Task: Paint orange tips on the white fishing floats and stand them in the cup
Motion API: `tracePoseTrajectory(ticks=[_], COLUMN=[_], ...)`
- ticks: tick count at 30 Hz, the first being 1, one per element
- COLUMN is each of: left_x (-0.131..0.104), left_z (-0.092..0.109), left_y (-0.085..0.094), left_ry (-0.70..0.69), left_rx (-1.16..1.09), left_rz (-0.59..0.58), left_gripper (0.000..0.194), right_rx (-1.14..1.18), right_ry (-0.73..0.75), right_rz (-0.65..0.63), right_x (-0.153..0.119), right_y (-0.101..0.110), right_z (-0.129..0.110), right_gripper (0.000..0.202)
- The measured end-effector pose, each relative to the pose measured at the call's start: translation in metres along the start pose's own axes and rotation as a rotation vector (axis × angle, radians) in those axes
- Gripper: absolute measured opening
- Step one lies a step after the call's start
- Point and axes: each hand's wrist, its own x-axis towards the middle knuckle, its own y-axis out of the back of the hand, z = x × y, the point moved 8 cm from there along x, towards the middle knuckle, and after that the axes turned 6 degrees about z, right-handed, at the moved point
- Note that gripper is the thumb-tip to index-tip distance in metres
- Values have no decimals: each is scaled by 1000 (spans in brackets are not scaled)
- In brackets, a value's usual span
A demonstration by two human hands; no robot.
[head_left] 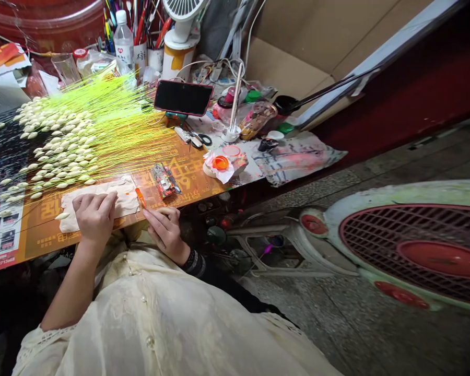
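My left hand (96,211) is closed above a pale cloth (127,201) at the table's front edge. The pale oval body of a fishing float (62,215) sticks out on its left side; the stem is hidden behind my fingers. In my closed right hand (165,230) is a thin paintbrush (140,197), coated orange, pointing up and left over the cloth's right end. A small orange spot marks the cloth. Many more floats (68,151) with pale bodies and long neon yellow stems lie behind my left hand. Orange paint (220,163) fills a small paper-wrapped cup to the right.
A paint-smeared packet (165,181) lies right of the cloth. Behind it are a phone (184,97) on a stand, scissors (199,139), a water bottle (124,42) and a small fan (182,21). A large floor fan (415,245) stands at the right.
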Motion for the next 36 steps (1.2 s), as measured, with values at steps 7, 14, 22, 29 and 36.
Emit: tracePoseTrajectory(ticks=[7,14,22,29,36], left_x=[0,-1,-2,-1,-1], left_z=[-2,0,0,1,3], left_y=[-1,-1,-2,0,1], left_ry=[34,31,63,43,6], left_rx=[-28,-18,-41,-22,3], left_rz=[-10,-22,-31,-18,-5], left_gripper=[20,23,25,25,23], right_rx=[7,37,4,1,-19], right_ry=[19,86,64,75,55], right_rz=[23,-127,-114,-63,-116], right_x=[-4,-7,-4,3,1], right_y=[1,-13,-19,-14,-17], right_z=[0,-14,-20,-24,-20], right_gripper=[53,52,56,54,47])
